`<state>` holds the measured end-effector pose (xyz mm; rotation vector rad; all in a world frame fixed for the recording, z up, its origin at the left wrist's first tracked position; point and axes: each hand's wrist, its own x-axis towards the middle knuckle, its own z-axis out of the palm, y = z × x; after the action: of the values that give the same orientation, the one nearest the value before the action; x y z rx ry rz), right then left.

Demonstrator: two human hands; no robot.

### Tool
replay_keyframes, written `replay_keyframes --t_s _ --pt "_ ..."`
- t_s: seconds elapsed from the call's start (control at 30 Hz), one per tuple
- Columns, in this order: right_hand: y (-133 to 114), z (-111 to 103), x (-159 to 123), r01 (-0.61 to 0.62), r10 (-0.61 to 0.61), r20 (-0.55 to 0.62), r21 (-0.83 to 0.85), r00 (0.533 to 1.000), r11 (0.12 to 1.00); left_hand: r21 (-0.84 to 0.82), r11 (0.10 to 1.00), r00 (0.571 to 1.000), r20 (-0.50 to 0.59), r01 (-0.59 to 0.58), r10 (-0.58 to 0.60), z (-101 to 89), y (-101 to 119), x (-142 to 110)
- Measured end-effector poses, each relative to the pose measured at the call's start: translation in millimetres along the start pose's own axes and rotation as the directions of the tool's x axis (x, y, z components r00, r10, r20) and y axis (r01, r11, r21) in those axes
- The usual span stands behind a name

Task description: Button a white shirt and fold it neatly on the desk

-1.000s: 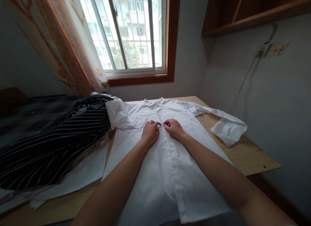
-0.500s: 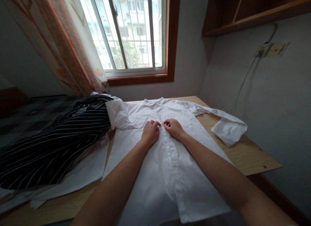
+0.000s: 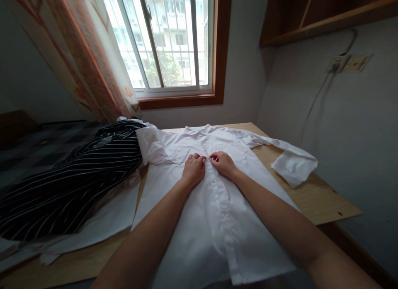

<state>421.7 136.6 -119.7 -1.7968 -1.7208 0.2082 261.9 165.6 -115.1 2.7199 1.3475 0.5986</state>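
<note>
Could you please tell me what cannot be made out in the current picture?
Head view:
- What exactly the left hand and right hand pinch on the white collared cloth shirt: covered by the hands and too small.
- The shirt's back panel: hidden beneath its front.
- The far end of the black, white-striped garment: cut off by the left edge.
- The top of the brown wooden wall shelf: cut off by the top edge.

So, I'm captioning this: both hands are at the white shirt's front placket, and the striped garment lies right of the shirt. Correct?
Not quite: the head view shows the striped garment left of the white shirt. The left hand and right hand are at the shirt's front placket.
</note>
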Motion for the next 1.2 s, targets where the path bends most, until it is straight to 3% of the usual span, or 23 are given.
replay_keyframes --t_s 0.97,1.2 --pt "0.3 0.7 -0.4 -0.001 0.001 0.000 0.000 1.000 1.000 -0.058 0.998 1.000 -0.009 0.018 -0.018 1.9 -2.6 1.5" --pt "-1.7 3.8 -0.1 0.029 -0.029 -0.004 0.001 1.000 1.000 -0.161 0.980 0.993 -0.002 0.117 -0.119 5.4 -6.3 9.4"
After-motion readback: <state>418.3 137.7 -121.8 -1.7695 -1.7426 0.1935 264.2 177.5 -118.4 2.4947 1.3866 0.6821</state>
